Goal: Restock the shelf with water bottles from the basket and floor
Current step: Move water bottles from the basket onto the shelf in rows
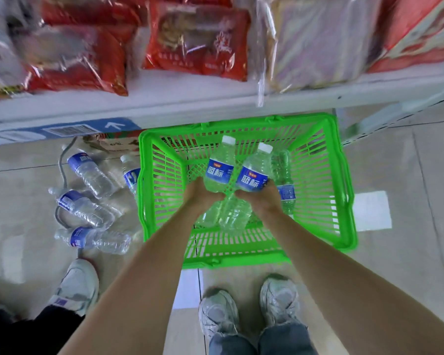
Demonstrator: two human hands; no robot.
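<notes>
A bright green plastic basket (318,139) stands on the tiled floor under a white shelf (164,103). Over the basket, my left hand (200,194) grips a clear water bottle (219,167) with a blue label and white cap. My right hand (260,198) grips a second such bottle (254,170), touching the first. Another bottle (283,180) lies in the basket to the right, and more lie beneath my hands (235,213). Several bottles lie on the floor left of the basket, among them one far (90,172), one middle (83,207) and one near (95,239).
Red snack packets (198,37) and clear-wrapped packs (318,42) fill the shelf top. My two shoes (249,308) stand just behind the basket. Another person's white shoe (75,283) is at the lower left. A grey cable (62,170) runs among the floor bottles.
</notes>
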